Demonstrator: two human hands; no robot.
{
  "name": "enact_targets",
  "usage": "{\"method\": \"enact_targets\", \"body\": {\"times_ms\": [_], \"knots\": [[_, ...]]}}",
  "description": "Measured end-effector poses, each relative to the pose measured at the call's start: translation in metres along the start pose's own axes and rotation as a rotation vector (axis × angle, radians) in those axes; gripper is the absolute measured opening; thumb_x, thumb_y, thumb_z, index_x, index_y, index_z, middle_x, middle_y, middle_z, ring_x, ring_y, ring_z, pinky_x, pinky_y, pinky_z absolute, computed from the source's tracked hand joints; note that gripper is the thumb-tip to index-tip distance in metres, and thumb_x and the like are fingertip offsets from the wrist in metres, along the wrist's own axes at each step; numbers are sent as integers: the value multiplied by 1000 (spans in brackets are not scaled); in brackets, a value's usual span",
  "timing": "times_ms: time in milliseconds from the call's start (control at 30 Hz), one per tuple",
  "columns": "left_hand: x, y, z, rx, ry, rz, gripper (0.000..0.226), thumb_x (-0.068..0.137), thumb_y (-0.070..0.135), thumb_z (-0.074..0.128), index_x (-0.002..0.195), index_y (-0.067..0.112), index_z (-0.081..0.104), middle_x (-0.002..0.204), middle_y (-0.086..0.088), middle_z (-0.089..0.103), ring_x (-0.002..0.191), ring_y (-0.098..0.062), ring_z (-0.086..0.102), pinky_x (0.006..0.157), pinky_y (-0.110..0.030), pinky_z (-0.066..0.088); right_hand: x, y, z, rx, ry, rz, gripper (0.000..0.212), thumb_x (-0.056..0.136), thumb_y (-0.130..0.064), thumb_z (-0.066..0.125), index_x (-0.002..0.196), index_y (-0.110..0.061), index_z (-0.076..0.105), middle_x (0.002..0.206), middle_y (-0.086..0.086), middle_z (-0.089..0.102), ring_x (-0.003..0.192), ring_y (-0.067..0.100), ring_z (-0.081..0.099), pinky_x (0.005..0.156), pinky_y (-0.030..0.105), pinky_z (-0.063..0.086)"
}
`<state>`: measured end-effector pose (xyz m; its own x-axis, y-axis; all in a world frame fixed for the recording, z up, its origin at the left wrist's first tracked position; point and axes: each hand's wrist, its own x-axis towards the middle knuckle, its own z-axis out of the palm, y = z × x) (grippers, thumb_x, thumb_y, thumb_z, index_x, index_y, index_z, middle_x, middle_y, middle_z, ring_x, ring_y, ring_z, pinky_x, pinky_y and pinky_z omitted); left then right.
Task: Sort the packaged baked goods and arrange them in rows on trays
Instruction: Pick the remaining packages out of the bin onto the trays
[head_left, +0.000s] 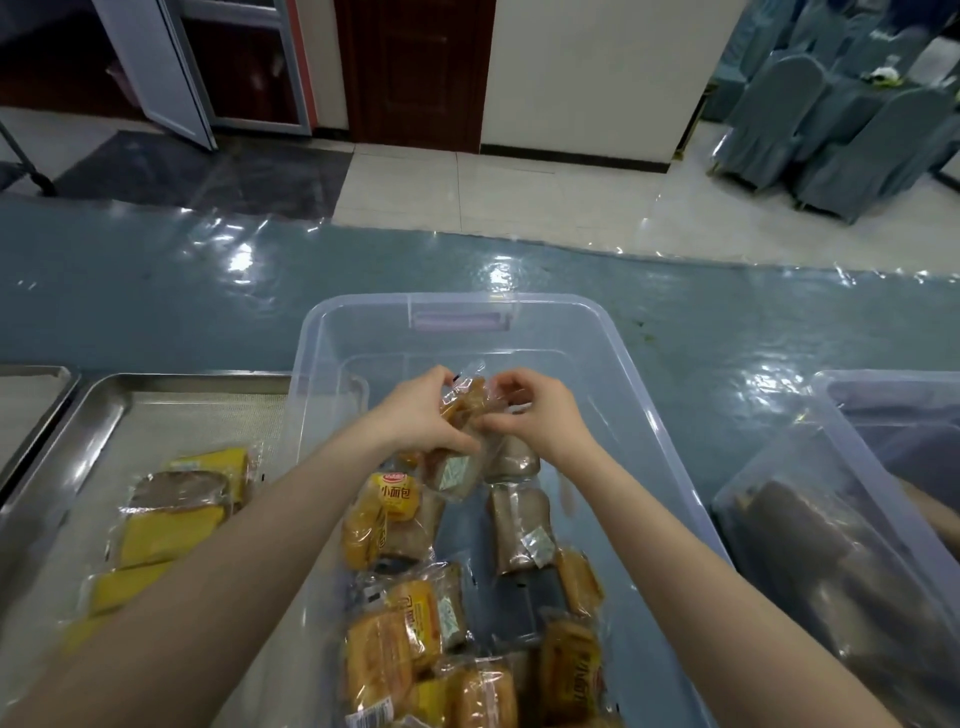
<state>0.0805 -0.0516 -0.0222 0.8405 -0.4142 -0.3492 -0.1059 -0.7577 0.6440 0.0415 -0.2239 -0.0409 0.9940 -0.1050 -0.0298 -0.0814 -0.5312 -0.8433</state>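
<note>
Both hands meet over the middle of a clear plastic bin (613, 358). My left hand (423, 413) grips a clear-wrapped golden pastry packet (465, 400) from the left. My right hand (535, 413) pinches the same packet from the right. Under the hands hang or lie brown bread packets (514, 512). Several orange and yellow bread packets (384, 519) fill the near part of the bin. A steel tray (98, 410) at the left holds yellow cake packets (161, 535) and one brown slice packet (176, 488).
A second steel tray (26, 395) shows at the far left edge. Another clear bin (852, 519) with dark brown packets stands at the right. The table is covered with shiny blue plastic sheeting (208, 291). Covered chairs stand on the tiled floor beyond.
</note>
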Motion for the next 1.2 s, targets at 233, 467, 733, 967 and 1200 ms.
{"method": "enact_targets", "body": {"times_ms": [233, 467, 733, 967, 1200], "knots": [[3, -11, -2, 136, 92, -100, 69, 67, 19, 77, 127, 19, 44, 92, -2, 59, 77, -20, 64, 66, -37, 59, 37, 34, 7, -781, -217, -18, 59, 86, 3, 51, 142, -16, 41, 139, 8, 46, 128, 27, 44, 105, 34, 38], [6, -14, -4, 105, 177, -176, 54, 72, 15, 72, 117, 14, 42, 89, -4, 54, 77, -19, 57, 57, -32, 50, 32, 50, 25, -1040, -156, -105, 32, 92, -8, 51, 124, -13, 55, 122, 11, 46, 117, 30, 43, 98, 36, 39], [3, -7, -7, -57, 249, -85, 55, 82, 28, 71, 126, 15, 40, 104, -2, 57, 90, -22, 56, 70, -32, 44, 6, -13, -19, -328, -133, -111, 34, 63, -9, 84, 88, -17, 63, 96, 2, 62, 90, 20, 59, 76, 25, 43], [-50, 2, -40, -659, 172, 132, 45, 93, 23, 61, 132, 27, 39, 101, -2, 66, 79, -13, 65, 58, -23, 51, -28, -84, -28, -139, -23, -225, 78, 66, -30, 86, 133, -32, 48, 136, -10, 47, 122, 6, 41, 102, 29, 38], [-128, -49, -111, -712, 274, 195, 48, 83, 38, 69, 125, 29, 48, 98, 5, 67, 77, -9, 66, 63, -29, 54, -36, -178, 28, -70, -92, -335, 56, 66, -27, 86, 115, -35, 60, 124, -11, 57, 118, 5, 47, 103, 30, 41]]}}
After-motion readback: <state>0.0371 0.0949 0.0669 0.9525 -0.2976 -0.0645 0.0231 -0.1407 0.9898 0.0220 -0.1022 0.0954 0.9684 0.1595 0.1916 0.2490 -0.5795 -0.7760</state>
